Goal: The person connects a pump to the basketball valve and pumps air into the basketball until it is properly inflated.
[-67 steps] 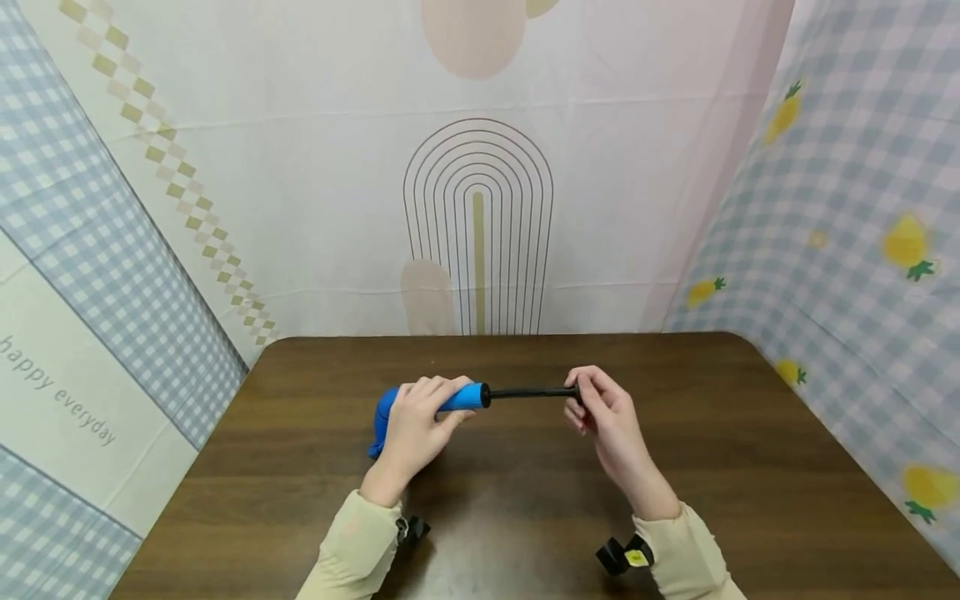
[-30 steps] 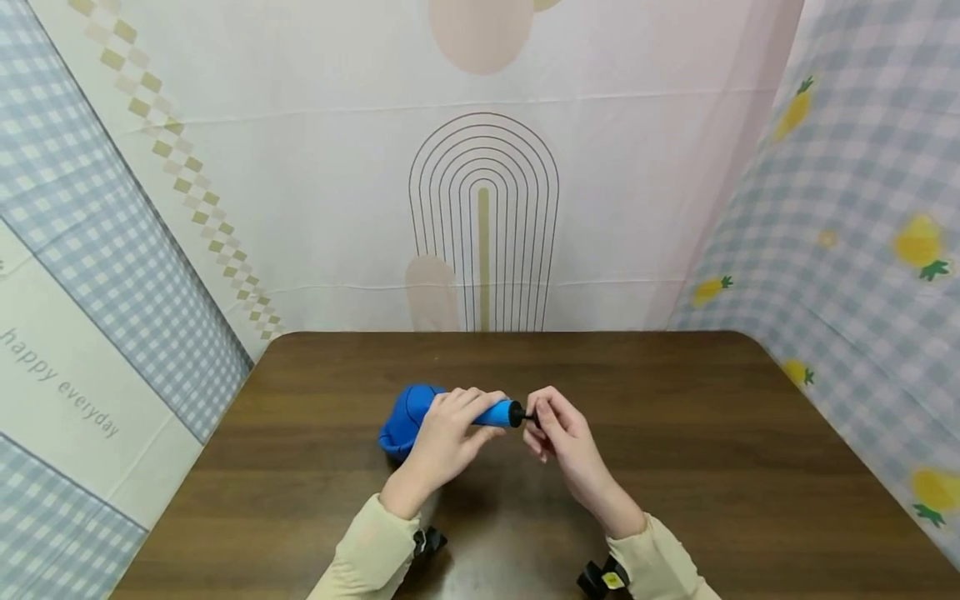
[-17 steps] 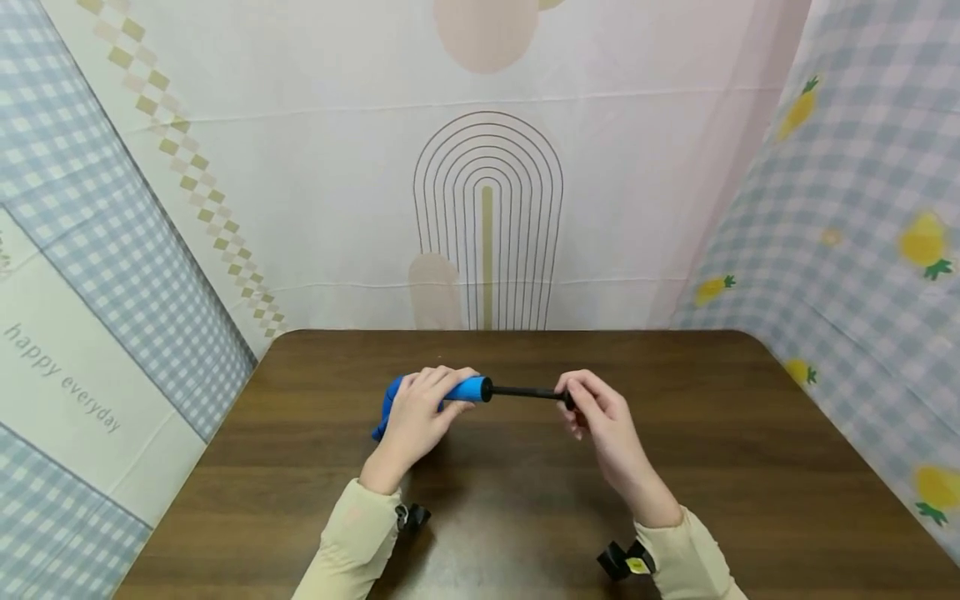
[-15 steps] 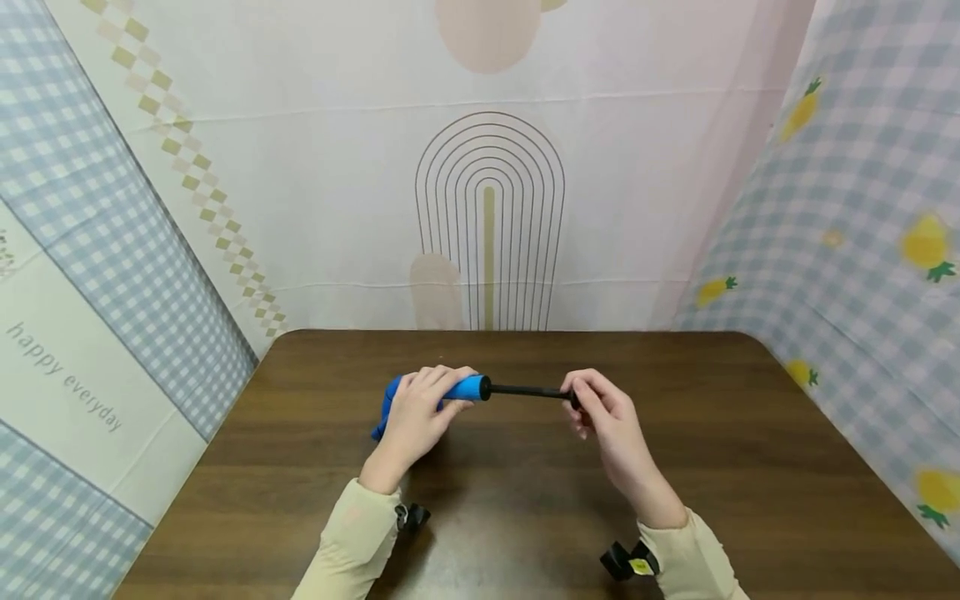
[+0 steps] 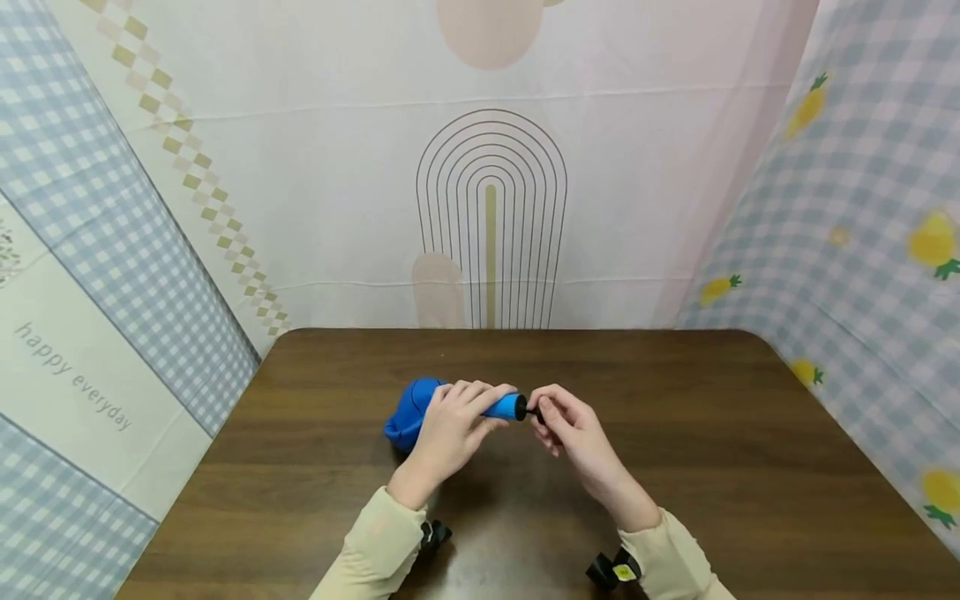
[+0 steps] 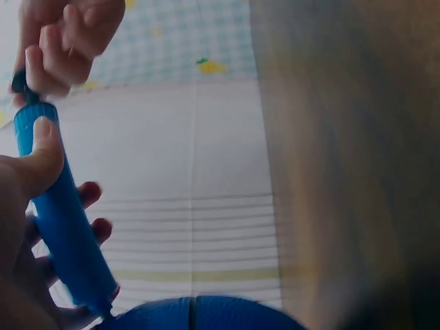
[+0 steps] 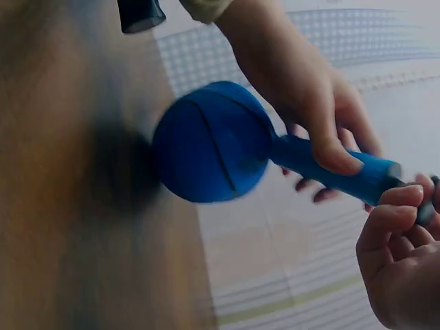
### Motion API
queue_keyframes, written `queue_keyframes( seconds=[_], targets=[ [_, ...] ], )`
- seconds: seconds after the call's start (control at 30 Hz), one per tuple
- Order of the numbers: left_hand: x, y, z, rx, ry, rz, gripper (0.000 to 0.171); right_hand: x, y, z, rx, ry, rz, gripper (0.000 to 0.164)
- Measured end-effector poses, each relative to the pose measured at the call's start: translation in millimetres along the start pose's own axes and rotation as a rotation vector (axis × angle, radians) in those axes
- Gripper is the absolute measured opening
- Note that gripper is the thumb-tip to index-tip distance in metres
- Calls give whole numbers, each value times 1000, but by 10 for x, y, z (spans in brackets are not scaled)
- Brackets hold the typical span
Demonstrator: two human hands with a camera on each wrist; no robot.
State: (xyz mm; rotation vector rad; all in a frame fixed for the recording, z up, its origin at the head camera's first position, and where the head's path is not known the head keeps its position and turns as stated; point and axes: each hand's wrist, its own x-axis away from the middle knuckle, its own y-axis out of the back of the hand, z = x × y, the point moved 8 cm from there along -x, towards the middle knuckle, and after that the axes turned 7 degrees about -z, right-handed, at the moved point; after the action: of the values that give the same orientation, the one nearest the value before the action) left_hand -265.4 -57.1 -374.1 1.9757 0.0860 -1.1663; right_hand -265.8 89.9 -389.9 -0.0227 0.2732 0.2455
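A blue ball (image 5: 412, 412) with black seam lines hangs at the left end of a blue hand pump (image 5: 504, 407); its head-view side looks dented, while the right wrist view shows the ball (image 7: 213, 144) rounder. My left hand (image 5: 453, 425) wraps round the pump barrel, thumb along the near side. The fingers of my right hand (image 5: 573, 429) pinch the pump's small black handle (image 5: 538, 412), with only a short bit of rod showing. In the left wrist view the barrel (image 6: 69, 227) narrows to a nozzle that meets the ball.
A brown wooden table (image 5: 712, 467) lies below both hands. Behind it hangs a pale printed cloth (image 5: 615, 208), with a checked cloth (image 5: 847, 183) at the right side. A black wrist device (image 5: 615, 571) sits at my right cuff.
The rod, pushed in a second ago, was drawn long half a second ago and is now pushed back in. Both hands have come together, ball and barrel shifting right.
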Motion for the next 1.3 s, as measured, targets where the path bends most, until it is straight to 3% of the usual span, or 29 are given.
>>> queue_keyframes(
  seconds=[0.17,0.37,0.47,0.6,0.83,0.97,1.1,1.3],
  targets=[
    [-17,29,127,-30,25,27,45,11,162,150,68,-1,3,27],
    [-2,130,280,-50,92,3,43,64,366,400,-16,97,-3,24],
    [4,135,216,-42,71,-38,42,53,345,364,-55,98,-9,21],
    [21,79,57,-12,28,-86,44,17,156,173,-44,43,42,22],
    [11,-12,-65,-27,-32,-60,44,7,13,-25,16,-19,70,28],
    [11,24,29,-51,-38,-52,44,8,11,-24,33,-47,129,30],
    [11,60,179,-47,-7,-40,44,21,73,81,-1,-23,199,30],
    [-9,153,350,-46,76,-62,42,54,317,348,-70,45,184,26]
  ],
)
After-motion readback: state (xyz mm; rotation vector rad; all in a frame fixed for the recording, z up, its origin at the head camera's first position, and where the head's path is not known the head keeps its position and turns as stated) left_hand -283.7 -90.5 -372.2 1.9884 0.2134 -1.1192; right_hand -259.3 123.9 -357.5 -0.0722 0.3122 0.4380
